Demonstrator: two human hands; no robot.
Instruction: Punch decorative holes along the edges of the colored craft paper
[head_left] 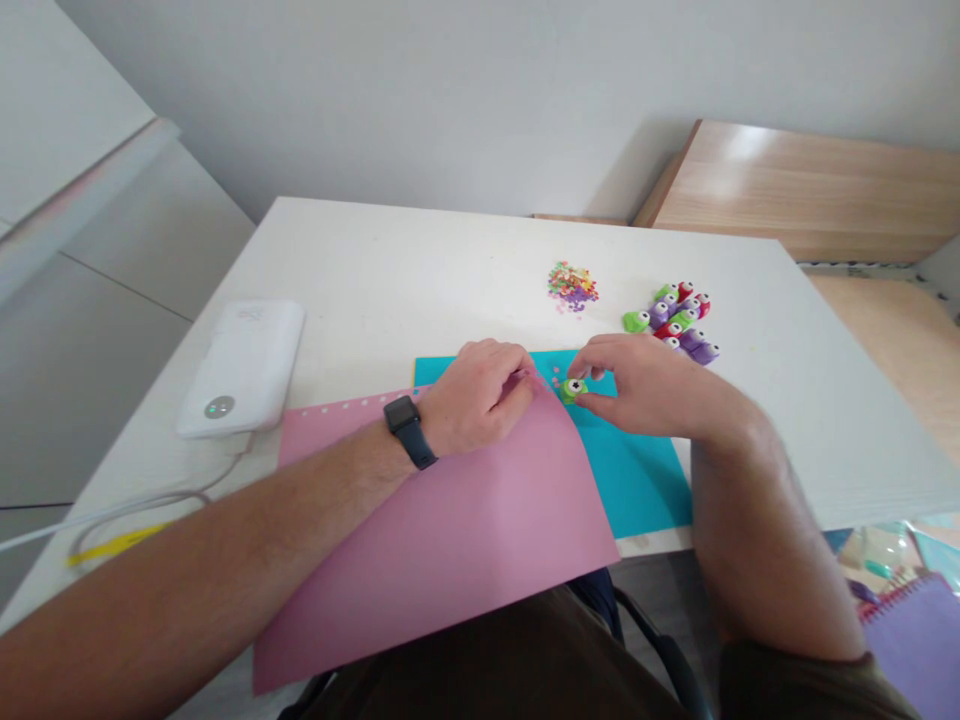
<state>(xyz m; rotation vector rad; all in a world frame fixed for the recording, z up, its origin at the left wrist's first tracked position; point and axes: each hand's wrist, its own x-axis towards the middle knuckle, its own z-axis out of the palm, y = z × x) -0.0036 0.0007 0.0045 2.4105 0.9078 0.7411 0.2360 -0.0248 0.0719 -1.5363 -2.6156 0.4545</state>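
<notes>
My left hand (484, 395), with a dark watch on the wrist, pinches the upper right edge of a pink sheet (480, 520). Small notches or holes run along the sheet's top edge. Beneath it lies a blue sheet (637, 480). A small green punch (574, 390) with a white top and a dark shape on it stands on the blue sheet, just right of the pink edge. Around it, the thumb and fingers of my right hand (637, 385) are curved; fingertips are at its right side. A few pink bits lie beside the punch.
A pile of colourful paper bits (573, 287) lies towards the back. Several green, purple and red punches (675, 320) are grouped at the right. A white power bank (244, 370) with a cable (180, 495) sits at the left, near a yellow strip (120, 543).
</notes>
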